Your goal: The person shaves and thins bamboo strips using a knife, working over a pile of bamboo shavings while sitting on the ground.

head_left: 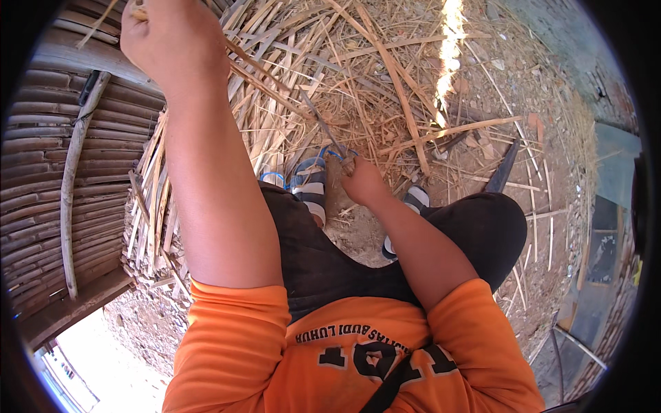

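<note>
My left hand [175,45] is raised at the upper left, its fingers closed round a bamboo strip [265,84]. A pale end of bamboo shows at the thumb, and split lengths run out past the wrist toward the middle. Lower down, in front of my knees, my right hand [363,182] grips the wooden handle of a knife [322,122]. Its thin dark blade points up and left, close to the ends of the bamboo; whether they touch I cannot tell. Beneath it are my sandalled feet [310,180], with blue cord or straps beside them.
Split bamboo strips and shavings [330,48] litter the dirt floor ahead. A slatted bamboo wall [41,179] with an upright pole [72,179] stands at the left. On the right lies a dark flat blade-like piece [502,166], and brick bits. A sunlit streak crosses the litter.
</note>
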Tool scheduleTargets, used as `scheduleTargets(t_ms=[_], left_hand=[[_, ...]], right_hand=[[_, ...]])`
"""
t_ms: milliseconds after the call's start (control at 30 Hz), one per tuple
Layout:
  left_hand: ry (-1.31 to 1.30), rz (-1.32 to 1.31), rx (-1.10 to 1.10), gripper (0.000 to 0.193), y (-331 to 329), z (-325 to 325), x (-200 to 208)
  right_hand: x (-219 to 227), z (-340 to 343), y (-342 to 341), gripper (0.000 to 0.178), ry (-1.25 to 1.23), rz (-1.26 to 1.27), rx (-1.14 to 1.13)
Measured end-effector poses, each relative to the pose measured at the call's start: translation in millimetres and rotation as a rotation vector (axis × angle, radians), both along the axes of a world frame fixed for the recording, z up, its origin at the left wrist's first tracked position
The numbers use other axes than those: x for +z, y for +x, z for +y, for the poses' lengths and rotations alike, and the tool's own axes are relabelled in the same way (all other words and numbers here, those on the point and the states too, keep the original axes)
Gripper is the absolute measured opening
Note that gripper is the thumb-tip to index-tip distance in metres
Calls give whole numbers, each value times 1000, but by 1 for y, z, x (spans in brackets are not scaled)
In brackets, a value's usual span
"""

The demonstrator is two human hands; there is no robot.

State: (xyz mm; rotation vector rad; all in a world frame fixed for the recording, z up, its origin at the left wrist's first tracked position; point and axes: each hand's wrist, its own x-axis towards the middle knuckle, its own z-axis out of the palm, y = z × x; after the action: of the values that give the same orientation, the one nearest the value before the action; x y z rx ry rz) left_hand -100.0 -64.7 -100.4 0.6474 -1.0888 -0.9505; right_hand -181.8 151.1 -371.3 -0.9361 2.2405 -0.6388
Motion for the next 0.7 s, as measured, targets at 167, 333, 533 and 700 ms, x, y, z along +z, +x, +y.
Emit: scheduleTargets(t_ms=[167, 333, 533, 700], left_hand=[[1, 118, -11, 16, 2, 2, 9], [-26, 159, -32, 17, 8, -4, 8], [-18, 151, -37, 19, 6, 1, 8], [-45, 144, -81, 19, 6, -8, 2]], right_hand=[[-7, -2, 9, 56, 48, -21, -37], [19, 1, -15, 56, -176, -36, -64], [70, -12, -10, 35, -349, -72, -214], [-6, 3, -3, 37, -1, 90, -72]])
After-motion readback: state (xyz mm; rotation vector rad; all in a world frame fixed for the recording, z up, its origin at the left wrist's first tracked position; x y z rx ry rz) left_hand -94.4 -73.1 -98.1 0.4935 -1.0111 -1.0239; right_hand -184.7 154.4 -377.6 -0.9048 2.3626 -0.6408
